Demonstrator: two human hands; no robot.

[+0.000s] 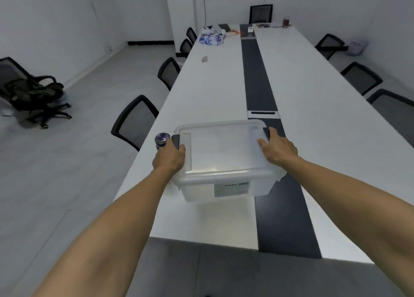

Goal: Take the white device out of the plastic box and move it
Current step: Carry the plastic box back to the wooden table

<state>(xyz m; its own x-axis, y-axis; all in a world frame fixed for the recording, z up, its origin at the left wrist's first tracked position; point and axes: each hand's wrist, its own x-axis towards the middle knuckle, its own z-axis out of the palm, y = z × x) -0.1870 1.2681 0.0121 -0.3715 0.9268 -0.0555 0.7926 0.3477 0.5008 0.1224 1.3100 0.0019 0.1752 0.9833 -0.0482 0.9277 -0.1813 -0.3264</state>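
I see the plastic box [224,162] sitting on the long white worktop [313,108], near its close end and partly over the dark strip [259,84] that runs down the middle. The clear lid is on it, and a label shows on the wall facing me. My left hand [169,159] grips the left end of the box, thumb over the lid edge by the dark latch [176,141] there, so that grip is closed on the box. My right hand [279,149] does the same at the right end, fingers curled over the second dark latch and closed on the box. A small round metal-topped object [161,140] stands just beside the left latch, touching or nearly touching my left hand. The white device should be inside, but through the cloudy plastic I cannot make it out with any certainty. Black chairs [136,122] line both sides of the worktop, and some clutter [211,37] lies at the far end
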